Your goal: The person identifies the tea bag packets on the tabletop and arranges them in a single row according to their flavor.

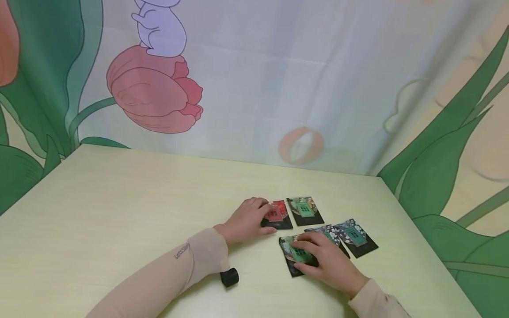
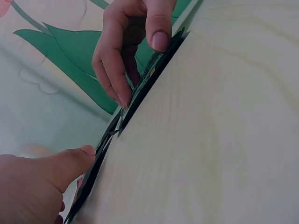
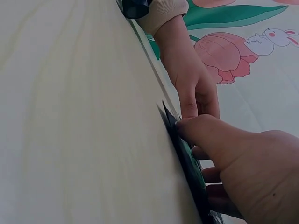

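My left hand (image 1: pixel 247 220) rests over the left part of a flat red-and-black packet (image 1: pixel 280 215), its fingertips on the packet and its thumb stretched along the near side. My right hand (image 1: pixel 327 260) lies over a green-and-black packet (image 1: pixel 290 258) nearest to me, its spread fingers and thumb touching the top. That packet lies on the table, and its edge shows dark and thin beside my right thumb (image 3: pixel 201 130) in the right wrist view. Behind my right hand, a blue floral packet (image 1: pixel 333 234) is partly hidden, overlapped by another blue floral packet (image 1: pixel 356 238).
Another green-and-black packet (image 1: pixel 305 211) lies right of the red one. A small black cylindrical object (image 1: pixel 229 277) sits by my left sleeve. The pale table (image 1: pixel 131 207) meets a printed curtain (image 1: pixel 246 79) at its back edge.
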{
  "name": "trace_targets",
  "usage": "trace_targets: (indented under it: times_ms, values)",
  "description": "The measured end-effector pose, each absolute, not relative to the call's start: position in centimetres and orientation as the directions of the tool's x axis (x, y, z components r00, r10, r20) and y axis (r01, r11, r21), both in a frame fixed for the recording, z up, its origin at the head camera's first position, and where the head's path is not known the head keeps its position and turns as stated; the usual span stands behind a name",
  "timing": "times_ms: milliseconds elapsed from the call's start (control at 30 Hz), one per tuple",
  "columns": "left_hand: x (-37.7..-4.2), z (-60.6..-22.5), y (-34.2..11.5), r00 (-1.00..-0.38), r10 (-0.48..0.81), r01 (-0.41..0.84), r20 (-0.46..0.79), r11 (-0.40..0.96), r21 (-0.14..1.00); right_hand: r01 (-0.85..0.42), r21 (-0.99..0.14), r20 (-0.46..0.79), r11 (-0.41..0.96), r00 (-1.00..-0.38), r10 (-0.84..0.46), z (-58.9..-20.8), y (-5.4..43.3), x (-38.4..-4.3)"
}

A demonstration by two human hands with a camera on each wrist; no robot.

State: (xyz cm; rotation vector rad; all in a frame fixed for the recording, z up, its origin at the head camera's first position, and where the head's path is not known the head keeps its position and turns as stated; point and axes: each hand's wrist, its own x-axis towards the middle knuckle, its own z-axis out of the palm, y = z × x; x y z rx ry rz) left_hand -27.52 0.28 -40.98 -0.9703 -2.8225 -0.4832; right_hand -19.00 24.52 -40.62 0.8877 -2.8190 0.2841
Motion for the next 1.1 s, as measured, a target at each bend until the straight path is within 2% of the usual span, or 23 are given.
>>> trace_targets:
  times_ms: [200,500,1100]
  values:
    - [-27.4,-40.9,0.3,-0.800,0.571,0.600,0.187,0.753,0.270,-0.574,-0.138,0.219,0.807,-0.813,-0.540,-40.5,24.5,-18.9]
    - [-27.5,-41.2,0.2,-0.795,0.579,0.607,0.183,0.765,0.216,-0.578,-0.149,0.229,0.802,-0.809,-0.541,-40.6,24.5,-18.9]
    - [-27.0,-41.0,-0.7,-0.800,0.580,0.600,0.155,0.778,0.185,-0.563,-0.151,0.194,0.813,-0.823,-0.534,-40.5,24.5,-18.9]
